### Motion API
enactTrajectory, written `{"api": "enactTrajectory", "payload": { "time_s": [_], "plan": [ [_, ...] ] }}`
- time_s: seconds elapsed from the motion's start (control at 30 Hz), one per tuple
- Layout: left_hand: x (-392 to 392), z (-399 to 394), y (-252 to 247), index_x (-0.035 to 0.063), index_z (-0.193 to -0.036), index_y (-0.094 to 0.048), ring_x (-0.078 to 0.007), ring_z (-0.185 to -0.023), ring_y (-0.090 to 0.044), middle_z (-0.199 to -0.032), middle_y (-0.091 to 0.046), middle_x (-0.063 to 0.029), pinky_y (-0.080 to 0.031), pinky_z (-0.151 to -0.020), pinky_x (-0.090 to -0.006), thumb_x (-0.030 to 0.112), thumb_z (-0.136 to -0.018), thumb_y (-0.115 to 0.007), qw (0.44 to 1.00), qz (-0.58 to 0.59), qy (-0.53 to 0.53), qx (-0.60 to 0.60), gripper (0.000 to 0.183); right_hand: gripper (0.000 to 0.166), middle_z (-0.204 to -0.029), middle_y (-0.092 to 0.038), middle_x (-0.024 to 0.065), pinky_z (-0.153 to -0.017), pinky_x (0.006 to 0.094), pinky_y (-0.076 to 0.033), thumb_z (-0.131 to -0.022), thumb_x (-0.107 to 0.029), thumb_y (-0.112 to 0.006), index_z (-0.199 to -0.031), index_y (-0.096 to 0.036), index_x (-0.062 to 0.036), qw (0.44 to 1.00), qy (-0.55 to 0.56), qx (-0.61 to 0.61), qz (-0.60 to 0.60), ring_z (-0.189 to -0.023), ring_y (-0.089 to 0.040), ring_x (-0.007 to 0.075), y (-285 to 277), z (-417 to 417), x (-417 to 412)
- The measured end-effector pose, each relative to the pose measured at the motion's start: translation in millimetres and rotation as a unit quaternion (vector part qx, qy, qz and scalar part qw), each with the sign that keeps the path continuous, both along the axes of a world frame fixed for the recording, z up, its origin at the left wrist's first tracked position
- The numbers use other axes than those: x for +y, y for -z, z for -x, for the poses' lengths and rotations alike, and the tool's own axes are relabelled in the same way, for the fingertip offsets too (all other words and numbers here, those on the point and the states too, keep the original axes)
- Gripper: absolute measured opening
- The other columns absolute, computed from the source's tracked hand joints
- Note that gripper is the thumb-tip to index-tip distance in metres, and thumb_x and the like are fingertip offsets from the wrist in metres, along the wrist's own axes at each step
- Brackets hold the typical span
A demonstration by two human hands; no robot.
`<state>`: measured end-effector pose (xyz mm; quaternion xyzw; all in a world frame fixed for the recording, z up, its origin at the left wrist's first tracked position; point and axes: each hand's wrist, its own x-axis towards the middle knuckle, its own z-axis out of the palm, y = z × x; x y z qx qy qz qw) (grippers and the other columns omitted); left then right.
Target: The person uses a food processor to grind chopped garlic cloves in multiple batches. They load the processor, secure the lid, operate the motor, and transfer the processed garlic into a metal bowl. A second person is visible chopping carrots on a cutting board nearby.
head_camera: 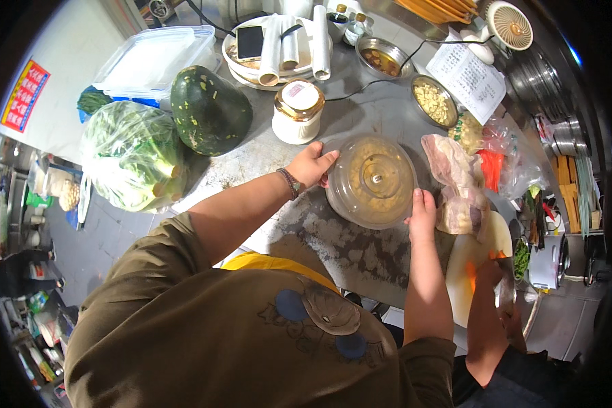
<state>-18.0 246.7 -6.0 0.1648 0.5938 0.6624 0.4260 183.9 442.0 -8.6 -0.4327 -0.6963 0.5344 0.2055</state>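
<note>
Between my hands is a round, translucent plastic container (373, 178) with pale yellowish pieces showing through its lid-like top. My left hand (310, 167) grips its left rim, thumb on top. At the lower right rim, my right hand (422, 210) holds the edge with thumb and fingers. A white jar with a gold lid (299, 113) stands just beyond my left hand. To the right of the container lies a large piece of raw meat (456, 188), close to my right fingers. What exactly the pieces inside are, I cannot tell.
A co-worker's hand (491, 275) holds a knife (506, 285) over a cutting board (459, 275) at right. On the left lie a dark green winter squash (211, 109) and bagged leafy vegetables (132, 153). Metal bowls (435, 101), a handwritten sheet (469, 76) and a small fan (510, 24) stand behind.
</note>
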Motion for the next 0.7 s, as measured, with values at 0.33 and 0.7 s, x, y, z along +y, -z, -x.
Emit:
{"api": "enactTrajectory", "payload": {
  "time_s": [0.33,0.7],
  "plan": [
    [-27.9,53.1,-62.6,0.0033,-0.119,-0.040,-0.0333,-0.107,-0.044,-0.113,-0.045,-0.0191,-0.041,-0.087,-0.0420,0.047,-0.065,-0.070,0.729,0.216,-0.105,0.641,0.076,0.057,-0.074,-0.049,0.0006,-0.049,0.0221,-0.041,-0.088,-0.057,-0.033,-0.110,-0.050,-0.0073,0.991,0.055,-0.010,0.120,-0.054,-0.044,0.0073,-21.8,-28.6,16.1],
    [25.3,84.2,-82.6,0.0265,-0.137,-0.027,-0.0377,-0.119,-0.035,-0.126,-0.036,-0.0177,-0.037,-0.096,-0.0412,0.045,-0.062,-0.071,0.694,0.488,0.067,0.525,0.089,0.035,-0.082,-0.052,0.0026,-0.051,0.0207,-0.043,-0.092,-0.037,-0.042,-0.106,-0.052,-0.0070,0.992,0.054,0.041,0.102,-0.056,-0.046,0.0059,-33.2,-48.5,-0.1]
  ]
}}
